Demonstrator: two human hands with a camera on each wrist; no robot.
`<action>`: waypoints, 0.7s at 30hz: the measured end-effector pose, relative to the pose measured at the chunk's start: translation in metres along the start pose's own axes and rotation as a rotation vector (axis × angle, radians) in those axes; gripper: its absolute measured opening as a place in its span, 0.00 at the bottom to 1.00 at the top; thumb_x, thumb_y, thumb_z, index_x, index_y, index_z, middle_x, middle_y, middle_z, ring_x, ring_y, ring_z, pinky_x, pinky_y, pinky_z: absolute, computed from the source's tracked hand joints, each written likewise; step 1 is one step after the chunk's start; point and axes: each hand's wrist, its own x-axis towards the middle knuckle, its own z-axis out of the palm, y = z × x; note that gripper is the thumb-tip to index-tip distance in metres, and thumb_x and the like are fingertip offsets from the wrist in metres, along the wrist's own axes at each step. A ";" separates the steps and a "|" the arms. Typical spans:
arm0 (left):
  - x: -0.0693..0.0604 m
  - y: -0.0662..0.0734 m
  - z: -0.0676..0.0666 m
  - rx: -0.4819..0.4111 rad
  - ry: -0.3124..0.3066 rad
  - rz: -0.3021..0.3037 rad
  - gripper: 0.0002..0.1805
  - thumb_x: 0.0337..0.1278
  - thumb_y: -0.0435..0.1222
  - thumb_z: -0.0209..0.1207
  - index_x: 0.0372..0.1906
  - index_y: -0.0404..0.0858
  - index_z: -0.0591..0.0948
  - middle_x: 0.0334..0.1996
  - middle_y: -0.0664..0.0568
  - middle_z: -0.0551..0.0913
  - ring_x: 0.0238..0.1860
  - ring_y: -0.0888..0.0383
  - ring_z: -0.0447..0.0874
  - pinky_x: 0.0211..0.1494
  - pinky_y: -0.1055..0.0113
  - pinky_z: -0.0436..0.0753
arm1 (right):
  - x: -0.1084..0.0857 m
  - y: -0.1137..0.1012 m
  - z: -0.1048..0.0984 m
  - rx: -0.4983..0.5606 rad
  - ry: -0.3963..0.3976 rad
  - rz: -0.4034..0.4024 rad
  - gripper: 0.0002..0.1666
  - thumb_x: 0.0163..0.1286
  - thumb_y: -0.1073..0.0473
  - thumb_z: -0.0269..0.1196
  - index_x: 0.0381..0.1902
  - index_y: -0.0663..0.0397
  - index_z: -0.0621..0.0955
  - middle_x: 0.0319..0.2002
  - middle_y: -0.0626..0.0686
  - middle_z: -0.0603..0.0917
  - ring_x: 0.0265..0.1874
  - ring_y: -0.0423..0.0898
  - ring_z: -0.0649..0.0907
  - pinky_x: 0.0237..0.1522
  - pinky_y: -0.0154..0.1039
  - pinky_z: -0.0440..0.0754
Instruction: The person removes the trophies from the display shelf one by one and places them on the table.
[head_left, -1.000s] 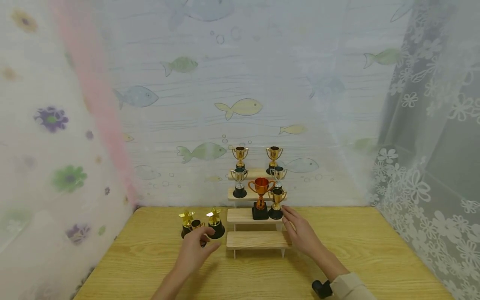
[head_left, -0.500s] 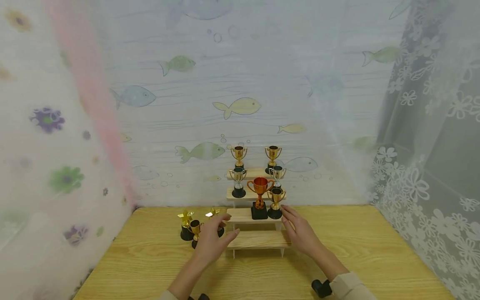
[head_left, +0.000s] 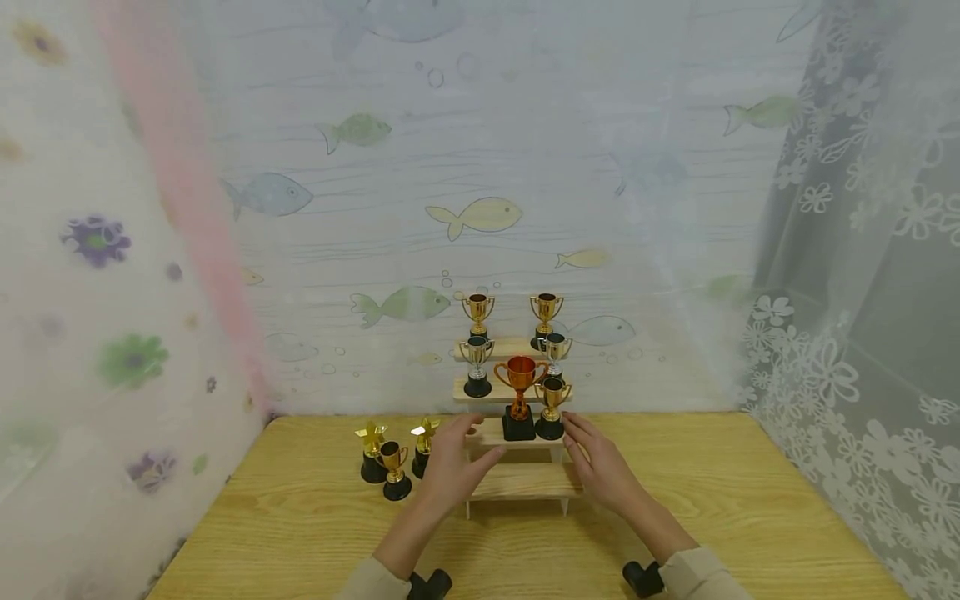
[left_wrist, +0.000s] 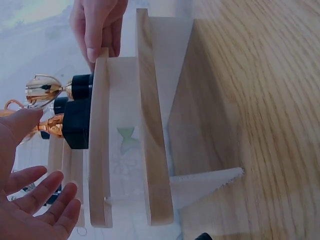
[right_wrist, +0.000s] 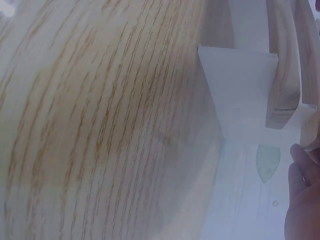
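Note:
A tiered wooden display stand (head_left: 517,482) carries small trophy cups. An orange trophy cup (head_left: 520,379) on a black base stands on its second step from the front, beside a gold trophy cup (head_left: 552,398). My left hand (head_left: 453,467) hovers at the left of this step, fingers spread and holding nothing; the left wrist view shows its thumb (left_wrist: 25,122) overlapping the orange cup, contact unclear. My right hand (head_left: 606,473) holds the right end of the same step, its fingertips at the wood edge. In the right wrist view only part of its fingers (right_wrist: 302,170) shows.
Two gold star trophies (head_left: 372,454) and a gold cup (head_left: 396,473) stand on the table (head_left: 300,517) left of the stand. Silver cups (head_left: 477,367) and gold cups (head_left: 478,310) occupy the higher steps. A fish-patterned curtain (head_left: 480,150) hangs behind.
My left hand has moved right, away from the gold cup and star trophies, to the stand's left side. That gold cup is now uncovered. My right hand has stayed at the stand.

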 end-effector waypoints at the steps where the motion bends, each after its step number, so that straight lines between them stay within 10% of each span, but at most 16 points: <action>1: 0.001 0.001 0.001 0.002 -0.004 -0.007 0.29 0.60 0.42 0.72 0.63 0.33 0.78 0.59 0.41 0.80 0.56 0.43 0.79 0.54 0.46 0.80 | 0.000 0.000 0.000 -0.001 0.001 -0.001 0.25 0.83 0.61 0.50 0.70 0.73 0.71 0.72 0.68 0.69 0.71 0.67 0.69 0.67 0.64 0.69; 21: 0.021 0.008 0.026 -0.056 -0.016 -0.106 0.34 0.59 0.47 0.72 0.63 0.30 0.78 0.59 0.37 0.80 0.56 0.39 0.83 0.54 0.47 0.84 | 0.001 0.000 0.000 -0.003 0.001 0.004 0.26 0.83 0.59 0.51 0.70 0.72 0.71 0.72 0.67 0.69 0.71 0.67 0.70 0.66 0.64 0.70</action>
